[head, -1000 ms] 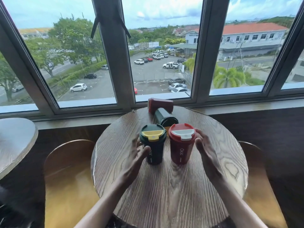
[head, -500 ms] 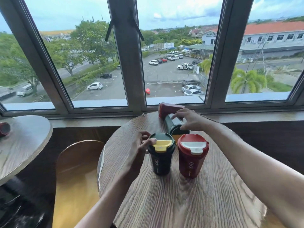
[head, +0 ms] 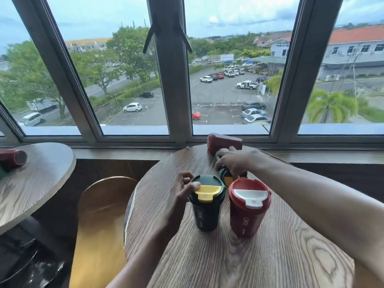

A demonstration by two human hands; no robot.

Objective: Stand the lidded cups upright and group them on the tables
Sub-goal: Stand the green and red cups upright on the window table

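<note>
On the round wooden table a dark green cup with a yellow lid flap stands upright beside a red cup with a white flap. My left hand rests against the green cup's lid, thumb on the flap. Behind them lies a second green cup on its side, and my right hand is closed over it. A second red cup lies on its side by the window. Another red cup lies on the left table.
A window frame and sill run along the far edge of both tables. A curved wooden chair back stands in the gap between the tables. Another chair edge shows at the lower right.
My right hand has settled down onto the lying green cup and closed around it. My left hand has moved closer against the upright green cup's lid. The view shifted right and nearer.
</note>
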